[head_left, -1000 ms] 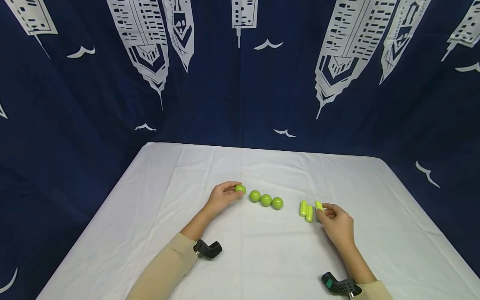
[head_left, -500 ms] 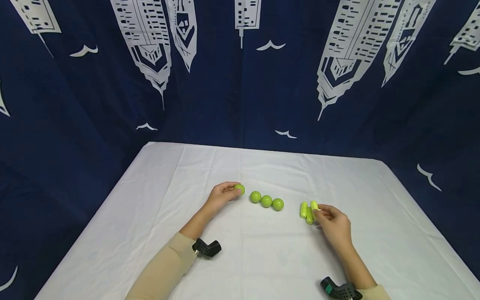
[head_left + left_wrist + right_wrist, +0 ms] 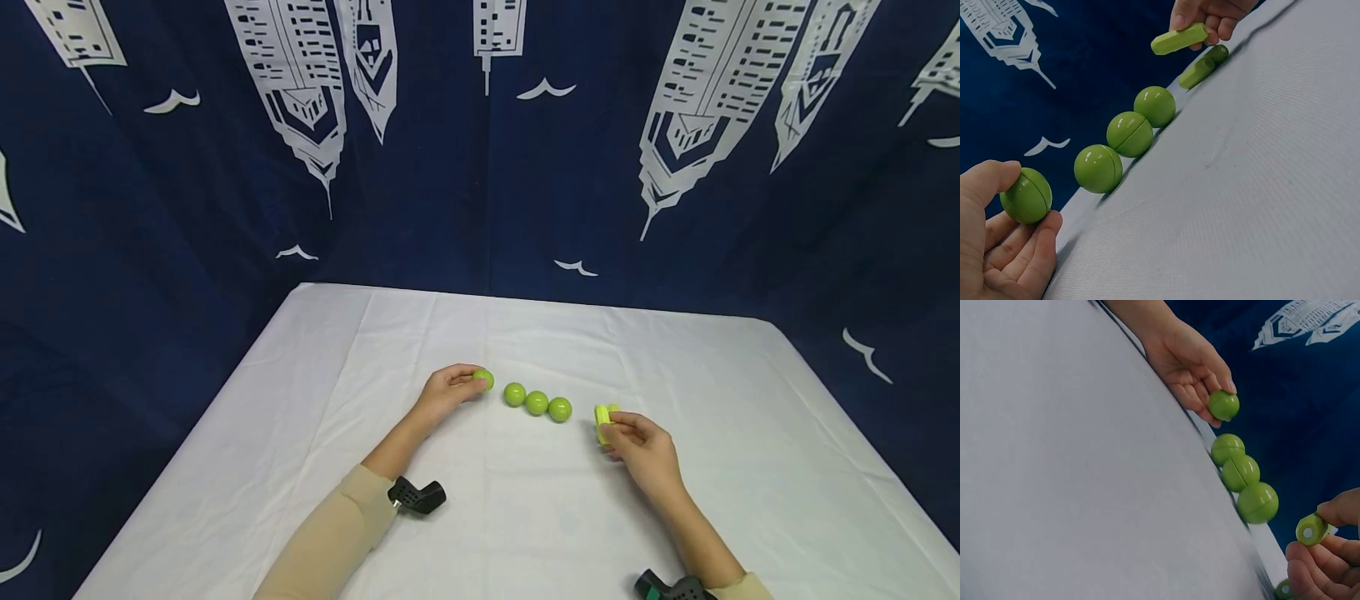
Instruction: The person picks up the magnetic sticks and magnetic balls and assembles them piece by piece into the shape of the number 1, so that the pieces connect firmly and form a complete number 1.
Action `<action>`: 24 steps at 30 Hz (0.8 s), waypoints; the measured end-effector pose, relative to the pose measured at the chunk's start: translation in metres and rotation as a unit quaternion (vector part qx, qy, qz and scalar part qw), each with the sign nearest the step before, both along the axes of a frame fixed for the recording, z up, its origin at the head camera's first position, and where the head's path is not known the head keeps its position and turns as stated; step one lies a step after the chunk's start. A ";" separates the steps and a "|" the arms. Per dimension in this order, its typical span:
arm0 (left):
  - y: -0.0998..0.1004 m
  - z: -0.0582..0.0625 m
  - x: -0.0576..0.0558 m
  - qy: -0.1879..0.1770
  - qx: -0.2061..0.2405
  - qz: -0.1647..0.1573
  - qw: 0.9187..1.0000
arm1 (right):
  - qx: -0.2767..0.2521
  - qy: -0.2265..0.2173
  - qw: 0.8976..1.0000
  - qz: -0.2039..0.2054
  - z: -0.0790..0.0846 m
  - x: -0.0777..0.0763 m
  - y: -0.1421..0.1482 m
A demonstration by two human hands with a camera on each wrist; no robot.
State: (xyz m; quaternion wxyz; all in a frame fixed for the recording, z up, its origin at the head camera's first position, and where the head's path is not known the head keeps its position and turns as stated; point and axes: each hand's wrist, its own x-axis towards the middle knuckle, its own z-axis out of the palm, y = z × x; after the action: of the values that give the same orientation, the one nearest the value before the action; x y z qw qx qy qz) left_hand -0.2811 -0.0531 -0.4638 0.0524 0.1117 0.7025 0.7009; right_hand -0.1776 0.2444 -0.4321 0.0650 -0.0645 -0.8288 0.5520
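My left hand [image 3: 447,397] pinches a shiny green ball [image 3: 1026,195] between thumb and fingers. To the right of it, three matching balls [image 3: 537,403] form a slanting row on the white cloth. Farther right, my right hand [image 3: 651,457] pinches a short yellow-green rod [image 3: 1179,39]. A pale round spot marks the end of this rod [image 3: 1307,532] in the right wrist view. Two more rods lie under and beside the right hand; in the left wrist view they are a lighter rod [image 3: 1196,74] and a darker rod [image 3: 1217,54]. In the head view the fingers mostly hide them.
A white cloth [image 3: 540,508] covers the table. Behind it hangs a dark blue curtain [image 3: 450,192] printed with white buildings and birds. Black wrist cameras sit on the left forearm [image 3: 416,497] and right forearm [image 3: 672,587].
My right hand has carried its rod leftward, from the right side of the two lying rods to above them, closer to the balls. My left hand keeps its ball almost still.
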 end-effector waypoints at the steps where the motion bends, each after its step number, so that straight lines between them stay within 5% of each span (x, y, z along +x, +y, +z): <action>1: 0.000 0.000 0.000 0.000 0.000 0.000 1.000 | -0.006 0.000 1.000 0.004 0.000 0.000 -0.002; 24: 0.000 0.000 -0.002 -0.012 0.008 -0.003 1.000 | -0.086 -0.013 0.994 0.067 0.003 -0.009 -0.049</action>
State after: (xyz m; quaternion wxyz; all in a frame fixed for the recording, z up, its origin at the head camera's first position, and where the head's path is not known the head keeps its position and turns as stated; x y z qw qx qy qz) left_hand -0.2826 -0.0533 -0.4642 0.0622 0.1063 0.6956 0.7078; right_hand -0.1865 0.1958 -0.4292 0.0109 -0.0210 -0.7818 0.6231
